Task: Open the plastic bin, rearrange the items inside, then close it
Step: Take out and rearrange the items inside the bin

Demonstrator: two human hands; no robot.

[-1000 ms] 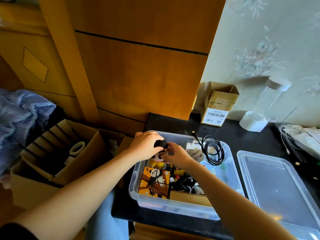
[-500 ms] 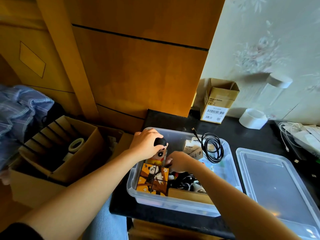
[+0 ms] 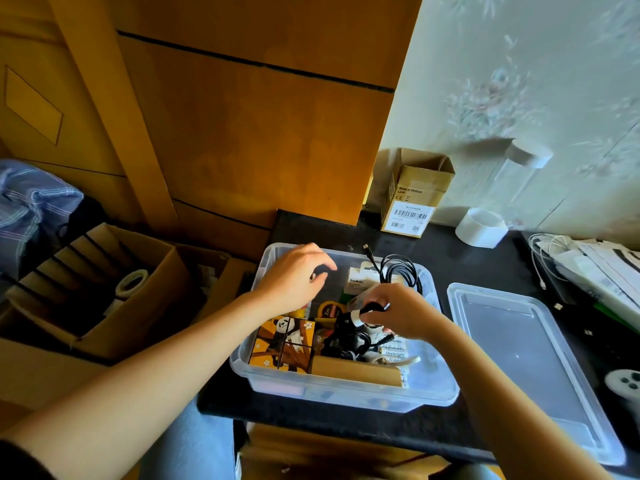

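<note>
Both hands work over the open plastic bin, which sits on a black tabletop with its clear lid lying flat just to its right. At the far left, beyond the table edge, a blue striped cloth is heaped beside an open cardboard box that holds a roll of tape. The person's left hand hovers above the bin's rear left part, fingers loosely curled, with something small and dark near the fingertips; whether it holds that cannot be told. Below it, in the bin's front left, lies a panda picture block, with a yellow tape measure just behind. The right hand is over the middle of the bin, its fingers pinching a small white and black figure above a tangle of black cords. A coiled black cable rests at the bin's rear right. Against the wall stand a small brown carton and a white tape roll.
</note>
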